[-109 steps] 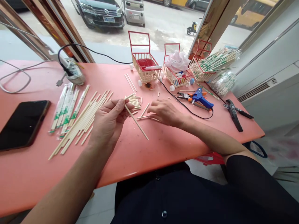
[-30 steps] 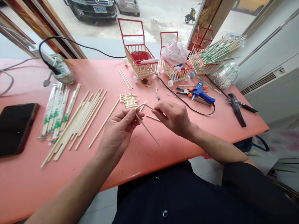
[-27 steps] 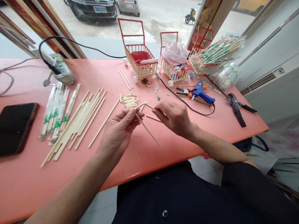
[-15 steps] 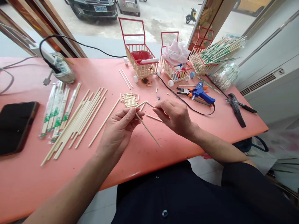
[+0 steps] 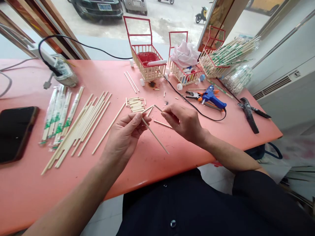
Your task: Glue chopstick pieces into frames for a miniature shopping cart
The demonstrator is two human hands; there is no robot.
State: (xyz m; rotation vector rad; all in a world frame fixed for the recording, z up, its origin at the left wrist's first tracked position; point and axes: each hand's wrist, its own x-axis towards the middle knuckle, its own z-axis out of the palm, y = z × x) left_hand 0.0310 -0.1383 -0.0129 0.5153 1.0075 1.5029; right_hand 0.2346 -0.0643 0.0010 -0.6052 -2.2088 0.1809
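Note:
Thin wooden sticks (image 5: 155, 136), seemingly joined at angles, span the space between my hands above the table. My left hand (image 5: 128, 131) pinches them between thumb and fingers, with one long stick slanting down to the right. The far end of a short stick (image 5: 157, 108) is gripped by the fingertips of my right hand (image 5: 185, 122); it meets another piece at a peak between the hands. Just beyond lies a pile of short cut sticks (image 5: 136, 104). A single long stick (image 5: 108, 129) rests left of my left hand.
Bare chopsticks (image 5: 83, 127) and wrapped ones (image 5: 57, 114) lie left, beside a phone (image 5: 16, 132). Small stick-built carts (image 5: 149, 67) stand at the back. A blue glue gun (image 5: 212, 97), pliers (image 5: 194, 95) and a black-handled tool (image 5: 249, 116) are at right.
The view has shifted very slightly. Both hands keep the same grip on the sticks, with no clear movement between them.

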